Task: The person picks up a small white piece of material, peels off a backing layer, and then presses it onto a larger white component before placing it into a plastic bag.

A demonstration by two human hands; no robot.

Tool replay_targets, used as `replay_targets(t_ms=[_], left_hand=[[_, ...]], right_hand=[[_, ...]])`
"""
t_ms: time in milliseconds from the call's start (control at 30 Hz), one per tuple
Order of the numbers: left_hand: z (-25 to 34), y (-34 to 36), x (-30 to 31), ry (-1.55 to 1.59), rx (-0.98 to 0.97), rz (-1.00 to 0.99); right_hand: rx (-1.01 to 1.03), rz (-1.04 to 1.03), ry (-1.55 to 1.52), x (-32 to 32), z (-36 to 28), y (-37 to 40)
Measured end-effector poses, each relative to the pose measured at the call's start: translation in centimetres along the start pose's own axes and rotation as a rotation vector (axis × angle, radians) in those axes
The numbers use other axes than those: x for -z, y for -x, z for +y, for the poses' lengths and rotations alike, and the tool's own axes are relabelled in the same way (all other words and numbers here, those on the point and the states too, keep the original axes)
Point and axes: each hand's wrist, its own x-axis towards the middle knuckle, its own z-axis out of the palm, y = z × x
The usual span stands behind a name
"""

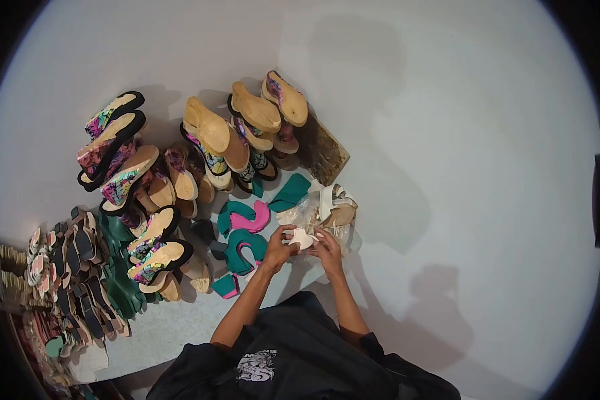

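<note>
Cream cut piece (303, 238) is pinched between both hands, straight ahead of the torso, above the floor (447, 167). Left hand (279, 245) grips its left end, right hand (327, 247) its right. Its long axis appears to run hand to hand. Bag of pale pieces (323, 208) lies just beyond, teal and pink cutouts (245, 235) to the left, sandals (160, 187) further left.

Small cream-white curved piece (303, 239) held between two hands

The small cream-white curved piece looks thin and flat, like cut sheet material, and lies roughly level with its pale face up. The left hand (279, 245) pinches its left end and the right hand (327, 248) its right end, fingers closed on it. It is just beside the clear plastic bag of pale pieces (311, 212), on the person's side of that bag. Its finer shape is too small to tell.
</note>
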Motion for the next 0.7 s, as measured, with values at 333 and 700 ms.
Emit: replay_targets(t_ms=[333, 700], left_hand=[[0.4, 0.0, -0.2, -0.084, -0.01, -0.02], [0.2, -0.2, 0.1, -0.241, -0.113, 0.041]], right_hand=[[0.094, 0.046, 0.189, -0.5, 0.5, -0.1], [0.002, 0.049, 0.219, -0.2, 0.4, -0.3]])
